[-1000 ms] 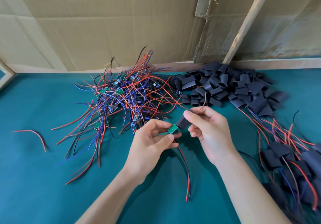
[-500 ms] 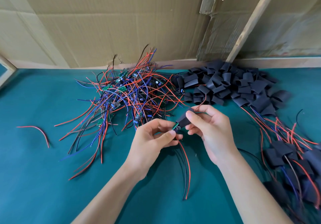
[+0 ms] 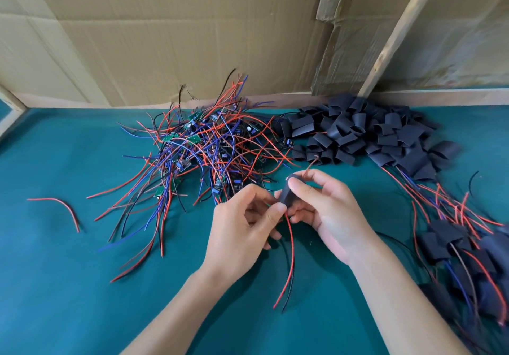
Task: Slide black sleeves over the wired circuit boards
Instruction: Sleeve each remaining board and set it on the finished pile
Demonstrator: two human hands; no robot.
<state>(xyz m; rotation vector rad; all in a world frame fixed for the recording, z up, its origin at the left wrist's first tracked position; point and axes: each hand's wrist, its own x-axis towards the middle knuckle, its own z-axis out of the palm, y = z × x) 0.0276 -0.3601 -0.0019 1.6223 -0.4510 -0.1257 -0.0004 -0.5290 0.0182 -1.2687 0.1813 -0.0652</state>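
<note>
Black and soft, the sleeve [image 3: 286,196] sits at the centre of the head view, just 6 o'clock of the wire pile [image 3: 203,156], pinched by the right hand [image 3: 322,211] between thumb and fingers. The left hand [image 3: 242,228] pinches the board end at the sleeve's lower mouth; its grip is closed on the part, though the board itself is almost wholly hidden, with only a sliver of green showing. Red and black leads [image 3: 289,258] hang from the left grip toward 6 o'clock, and one thin lead pokes out of the sleeve's far end at 12 o'clock.

The sleeve looks light, thin-walled and easily flattened, so it is best held by its edges to keep the mouth open. The board is likely small, stiff and light, its solder joints fragile; hold its edges, not the wires. Loose sleeves [image 3: 366,134] lie at 1 o'clock on the green desk [image 3: 55,285], finished ones [image 3: 468,258] at 4 o'clock.
</note>
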